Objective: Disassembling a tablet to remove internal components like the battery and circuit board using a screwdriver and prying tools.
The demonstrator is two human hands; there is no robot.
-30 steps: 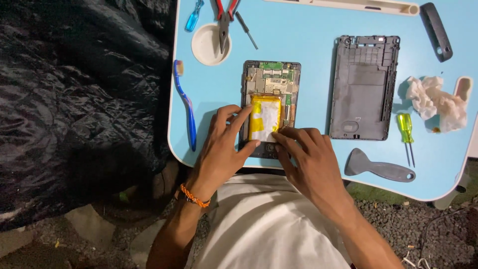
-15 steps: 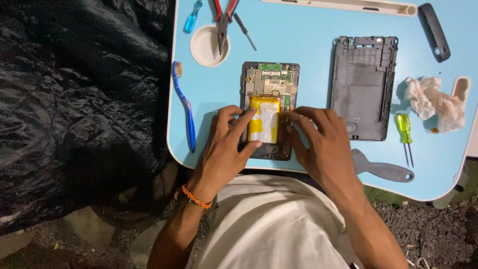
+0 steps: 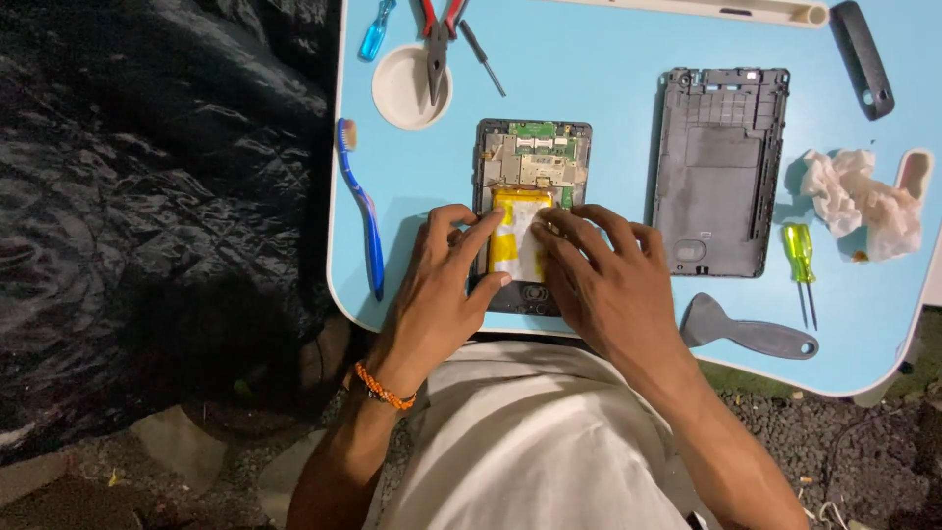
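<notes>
So right now both hands are down on the opened dark tablet body (image 3: 531, 177) with its green-and-silver circuit board showing, sitting on the light blue table (image 3: 608, 79). My left hand (image 3: 442, 285) has its fingers (image 3: 478, 236) spread flat, not clenched, pressing along the left edge of the yellow-and-white flat battery pack (image 3: 512, 240). My right hand (image 3: 608, 285) is doing the same from the other side, its fingers (image 3: 564, 228) laid over the pack's right half. Neither hand is really gripping anything, it's more of a flat press. I can't tell if the pack is stuck down or loose under there.

Progress-wise, I'd say it's midway: the grey plastic back cover (image 3: 719, 177) is already off and lies just right of my right fingers, so the opening part is done. The battery sits in the frame, and the cover isn't back on.

Other stuff around: blue toothbrush (image 3: 361, 211) left of my left fingers, grey plastic pry scraper (image 3: 751, 336) and a yellow-handled screwdriver (image 3: 800, 257) off to the right, red-handled pliers (image 3: 439, 39) resting over a white round dish (image 3: 397, 93) up beyond the fingertips.
</notes>
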